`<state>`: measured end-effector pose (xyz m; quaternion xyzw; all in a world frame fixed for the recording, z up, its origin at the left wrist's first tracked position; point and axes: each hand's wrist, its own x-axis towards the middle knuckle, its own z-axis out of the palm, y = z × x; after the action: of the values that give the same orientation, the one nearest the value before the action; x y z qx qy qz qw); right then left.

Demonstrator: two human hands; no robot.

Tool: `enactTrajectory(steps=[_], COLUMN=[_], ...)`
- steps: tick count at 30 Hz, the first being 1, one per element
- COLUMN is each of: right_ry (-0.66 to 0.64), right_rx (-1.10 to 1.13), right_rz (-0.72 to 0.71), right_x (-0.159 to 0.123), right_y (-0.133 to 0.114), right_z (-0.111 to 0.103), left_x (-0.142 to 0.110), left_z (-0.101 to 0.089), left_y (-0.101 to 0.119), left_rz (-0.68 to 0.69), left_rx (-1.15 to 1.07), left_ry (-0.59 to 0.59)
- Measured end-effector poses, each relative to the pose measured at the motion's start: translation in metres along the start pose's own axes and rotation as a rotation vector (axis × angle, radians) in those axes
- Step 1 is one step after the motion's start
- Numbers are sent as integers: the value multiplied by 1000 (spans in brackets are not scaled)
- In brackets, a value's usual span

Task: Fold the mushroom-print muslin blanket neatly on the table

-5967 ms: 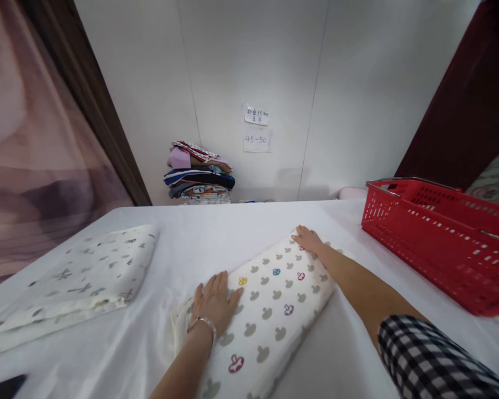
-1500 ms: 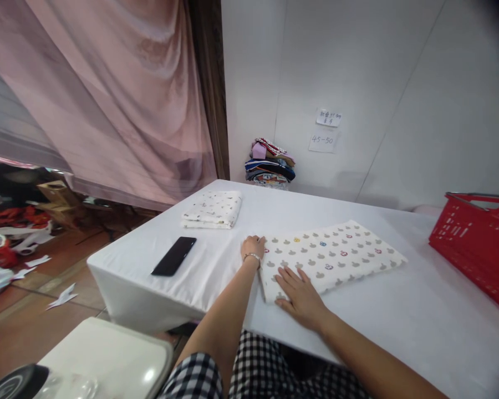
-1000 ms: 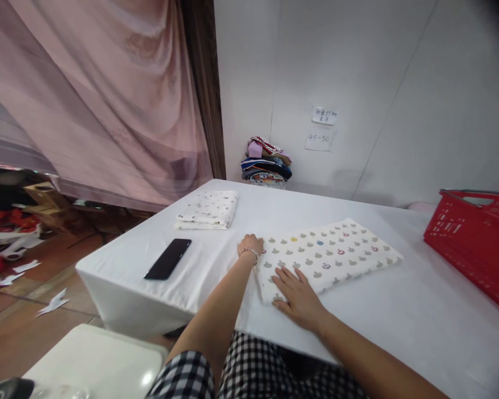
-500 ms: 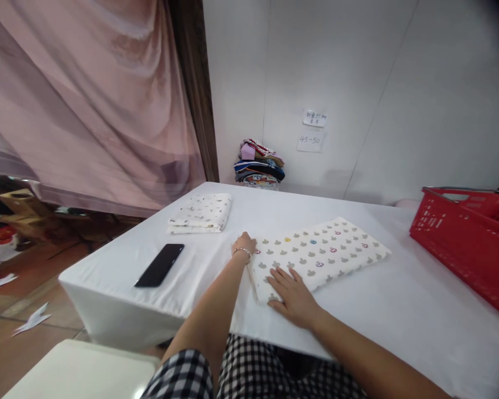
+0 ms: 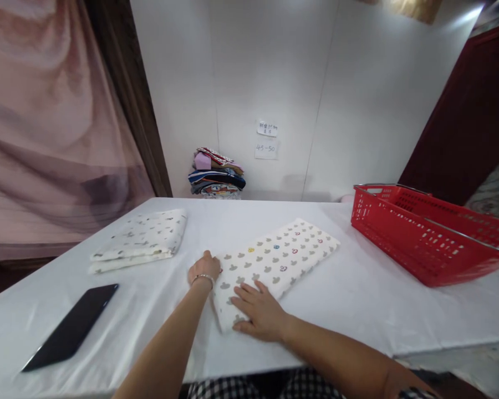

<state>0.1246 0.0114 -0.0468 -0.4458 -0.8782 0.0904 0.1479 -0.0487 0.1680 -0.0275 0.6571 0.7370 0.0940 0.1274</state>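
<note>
A folded white cloth printed with grey and coloured mushroom shapes lies on the white table. My left hand is curled at the cloth's near left corner, fingers closed on its edge. My right hand rests flat on the near end of the cloth, fingers spread. A bracelet sits on my left wrist.
A second folded patterned cloth lies at the left of the table. A black phone lies near the front left edge. A red plastic basket stands at the right. A pile of folded clothes sits against the back wall.
The view has swung to the right. Both hands stay on the near end of the mushroom cloth, as half a second ago. Six seconds ago they lay flat farther apart along it.
</note>
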Motion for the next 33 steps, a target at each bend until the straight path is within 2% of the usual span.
enactTrajectory(steps=[6, 12, 17, 21, 25, 28, 31, 33], right_ry=[-116, 12, -72, -69, -72, -75, -52, -52], right_rx=[144, 73, 9, -1, 13, 24, 27, 37], right_rz=[3, 131, 215, 205, 203, 211, 203, 206], right_x=[14, 70, 110, 113, 109, 109, 111, 112], right_y=[9, 52, 74, 78, 80, 80, 81, 81], right_z=[-24, -41, -28, -14, -11, -12, -10, -9], left_x=[0, -4, -4, -2, 2, 2, -2, -4], left_z=[1, 2, 3, 2, -7, -14, -9, 0], left_y=[-4, -5, -4, -7, -7, 4, 22, 30], left_rz=[-23, -30, -50, -53, -46, 55, 294, 386], left_rx=[-32, -44, -58, -68, -70, 57, 141, 142], left_ry=[0, 21, 20, 9, -39, 40, 177, 113])
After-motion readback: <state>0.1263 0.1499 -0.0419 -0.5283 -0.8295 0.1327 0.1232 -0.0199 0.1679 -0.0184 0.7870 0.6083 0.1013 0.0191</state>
